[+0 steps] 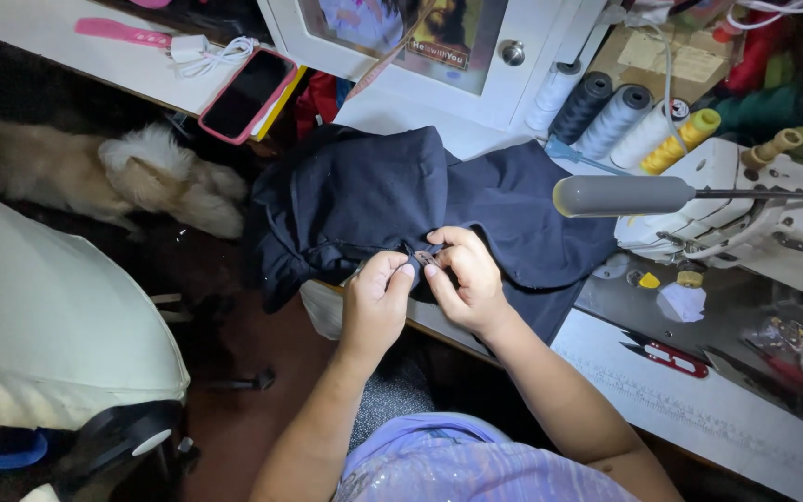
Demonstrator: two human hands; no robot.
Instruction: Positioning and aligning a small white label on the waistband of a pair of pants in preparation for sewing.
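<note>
A dark navy garment (392,200) lies bunched over the left end of the sewing table and hangs off its edge. My left hand (378,297) and my right hand (467,274) meet at the garment's near edge, both pinching a small fold of the cloth. A tiny metal piece (425,257), perhaps a zipper pull, shows between the fingertips. The hands touch each other there.
A white sewing machine (745,200) with a grey lamp head (620,195) stands at right, thread cones (620,116) behind it. Red thread snips (671,355) lie on the table. A pink-cased phone (248,93) rests on a white shelf. A fluffy dog (104,172) lies on the floor at left.
</note>
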